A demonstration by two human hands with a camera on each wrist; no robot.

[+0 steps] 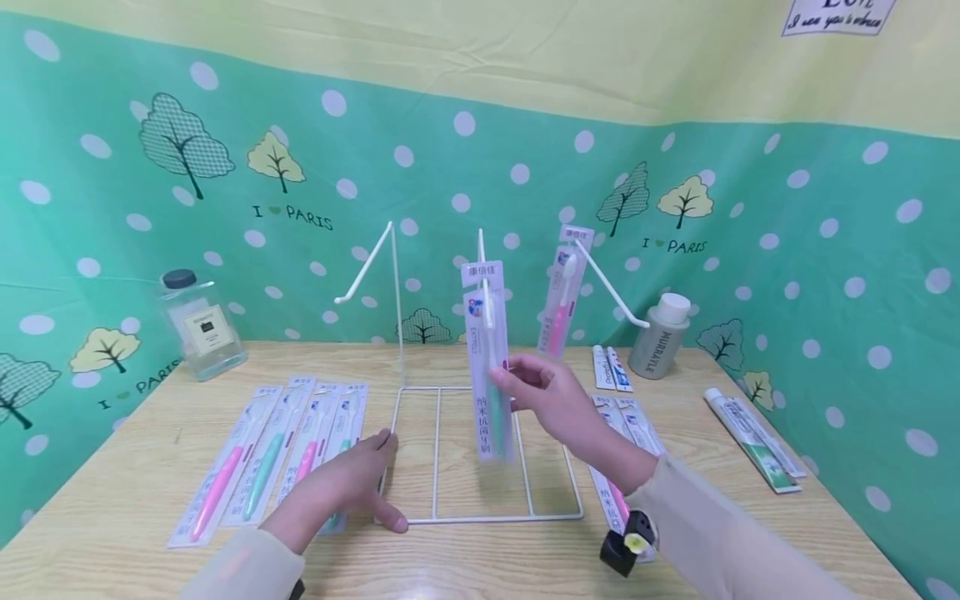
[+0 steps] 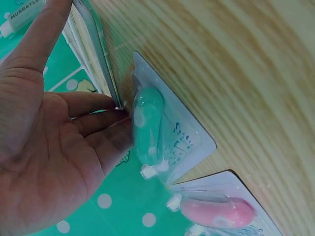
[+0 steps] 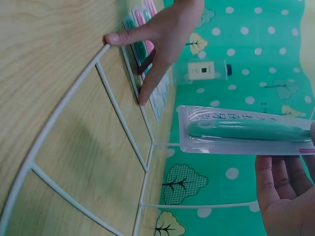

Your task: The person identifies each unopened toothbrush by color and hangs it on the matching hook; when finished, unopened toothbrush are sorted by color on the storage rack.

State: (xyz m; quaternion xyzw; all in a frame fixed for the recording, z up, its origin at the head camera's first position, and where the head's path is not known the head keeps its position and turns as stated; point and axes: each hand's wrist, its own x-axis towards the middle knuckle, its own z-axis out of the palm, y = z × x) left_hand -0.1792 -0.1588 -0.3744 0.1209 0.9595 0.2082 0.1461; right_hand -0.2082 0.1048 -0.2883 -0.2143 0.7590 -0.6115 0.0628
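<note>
My right hand (image 1: 551, 400) pinches the edge of a packaged toothbrush (image 1: 487, 362) with a green handle, held upright. The top of its card overlaps the middle prong of a white wire rack (image 1: 480, 522) in the head view. My left hand (image 1: 356, 475) rests on the rack's base at the left, thumb at the front corner and straight fingers along the side rail, as the right wrist view also shows. Another packaged toothbrush (image 1: 562, 292), pink-handled, hangs on the right prong. Beside my left hand lies a packaged green toothbrush (image 2: 150, 125).
Several packaged toothbrushes (image 1: 258, 458) lie in a row left of the rack, and others (image 1: 615, 492) lie under my right forearm. A glass bottle (image 1: 201, 325) stands back left, a grey bottle (image 1: 660, 337) back right. Small tubes (image 1: 611, 368) and a toothpaste tube (image 1: 752, 442) lie at the right.
</note>
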